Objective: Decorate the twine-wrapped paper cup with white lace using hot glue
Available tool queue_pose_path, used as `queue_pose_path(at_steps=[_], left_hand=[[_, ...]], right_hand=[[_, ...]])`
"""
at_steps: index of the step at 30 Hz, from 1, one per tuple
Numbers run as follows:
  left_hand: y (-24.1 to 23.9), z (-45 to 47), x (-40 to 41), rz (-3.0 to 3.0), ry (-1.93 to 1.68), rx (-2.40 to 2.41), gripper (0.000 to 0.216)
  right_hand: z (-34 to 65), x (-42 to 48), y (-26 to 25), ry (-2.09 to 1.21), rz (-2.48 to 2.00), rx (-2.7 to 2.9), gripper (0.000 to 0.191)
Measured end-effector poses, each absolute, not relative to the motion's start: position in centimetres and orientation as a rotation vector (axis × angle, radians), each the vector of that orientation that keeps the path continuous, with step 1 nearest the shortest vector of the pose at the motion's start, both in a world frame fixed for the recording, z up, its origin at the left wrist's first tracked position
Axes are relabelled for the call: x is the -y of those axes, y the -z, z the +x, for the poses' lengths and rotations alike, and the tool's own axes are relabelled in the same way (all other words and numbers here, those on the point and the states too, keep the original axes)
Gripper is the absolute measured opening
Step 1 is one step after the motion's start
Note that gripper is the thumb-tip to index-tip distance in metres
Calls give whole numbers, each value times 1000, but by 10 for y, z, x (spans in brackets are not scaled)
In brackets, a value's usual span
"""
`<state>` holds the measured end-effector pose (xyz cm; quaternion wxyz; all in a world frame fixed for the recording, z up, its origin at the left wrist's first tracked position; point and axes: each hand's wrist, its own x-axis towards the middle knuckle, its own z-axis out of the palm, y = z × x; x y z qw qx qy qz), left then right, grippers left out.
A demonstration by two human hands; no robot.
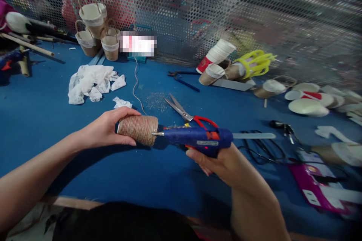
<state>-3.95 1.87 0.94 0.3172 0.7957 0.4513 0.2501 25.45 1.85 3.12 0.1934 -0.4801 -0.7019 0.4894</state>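
While blue tabletop [158, 180] meets perforated metal screen [175, 26], left hand [106, 128] gripping twine-wrapped cup [138, 130] near front, right hand [216, 160] gripping glue gun [181, 135], nozzle [159, 134] at cup, red-handled scissors [181, 111] just behind gun.

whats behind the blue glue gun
Behind the blue glue gun, red-handled scissors lie on the blue table, blades slightly open. The gun seems to cover part of their handles; whatever else its body hides cannot be seen.
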Motion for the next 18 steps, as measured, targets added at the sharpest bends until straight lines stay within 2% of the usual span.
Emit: queue_pose_path(at_steps=[18], left_hand=[[-12, -39, -18, 2133, -703, -1163, 55]], right_hand=[[254, -17, -38, -1376, -1332, 1918, 26]])
